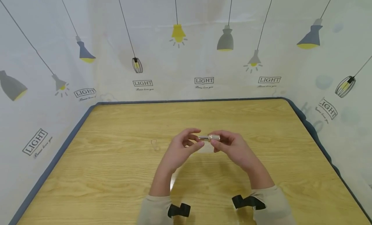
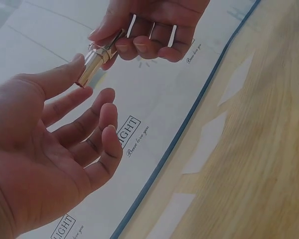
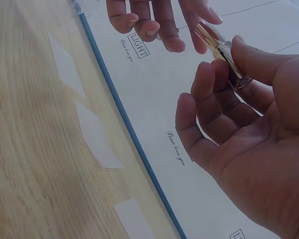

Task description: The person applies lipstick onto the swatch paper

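Observation:
A shiny gold lipstick tube (image 1: pixel 204 138) is held level above the table, between both hands in the head view. My right hand (image 1: pixel 233 149) grips its wider, patterned end between thumb and fingers. At the narrower, smooth end, my left hand (image 1: pixel 181 149) has its thumb and index finger on either side, in a light pinch. The left hand's other fingers are loosely bent, as the left wrist view shows of the left hand (image 2: pixel 55 134). In the right wrist view the lipstick tube (image 3: pixel 223 52) slants across the right hand's (image 3: pixel 254 124) fingers.
The wooden table (image 1: pixel 110 173) has a dark blue edge (image 1: pixel 189 100) against a white wall covering printed with lamps. A faint looped mark or thin ring (image 1: pixel 154 144) shows left of the hands. Black straps (image 1: pixel 248 202) sit at the sleeves.

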Motion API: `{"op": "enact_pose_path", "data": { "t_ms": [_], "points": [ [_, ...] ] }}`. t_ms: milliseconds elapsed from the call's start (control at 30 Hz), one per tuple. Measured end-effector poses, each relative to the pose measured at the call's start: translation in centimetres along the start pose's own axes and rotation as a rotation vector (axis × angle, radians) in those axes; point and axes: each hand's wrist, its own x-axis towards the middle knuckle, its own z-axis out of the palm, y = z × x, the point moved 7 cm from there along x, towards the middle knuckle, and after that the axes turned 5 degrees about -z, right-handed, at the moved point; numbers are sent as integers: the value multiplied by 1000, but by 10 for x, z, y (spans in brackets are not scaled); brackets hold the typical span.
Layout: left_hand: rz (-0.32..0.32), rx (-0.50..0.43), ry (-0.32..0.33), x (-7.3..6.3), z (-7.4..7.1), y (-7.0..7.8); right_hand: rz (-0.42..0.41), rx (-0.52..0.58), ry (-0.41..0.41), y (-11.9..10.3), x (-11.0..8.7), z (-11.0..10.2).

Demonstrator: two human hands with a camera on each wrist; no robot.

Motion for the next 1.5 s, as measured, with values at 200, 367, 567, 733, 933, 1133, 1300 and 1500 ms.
{"op": "enact_pose_path", "data": {
  "t_ms": [200,367,567,733,933,1133,1300,1500],
  "points": [
    [8,-18,0,1,3,0,-13,12,-9,-1,-3,2],
    [23,-44,6,3,6,3,-18,19,-3,-1,-5,1],
    [38,-47,4,3,10,6,-17,30,2,0,-8,-1],
    [52,-39,-11,2,13,5,-19,36,-2,2,-9,1],
    [43,-62,-7,1,13,0,-22,38,-14,3,-9,5],
    [40,-31,31,2,10,1,-25,36,-7,3,-7,5],
    [26,-18,61,1,7,1,-39,39,-19,0,-5,7],
    [41,4,60,2,7,2,-35,36,-19,-1,-4,6]
  ]
}}
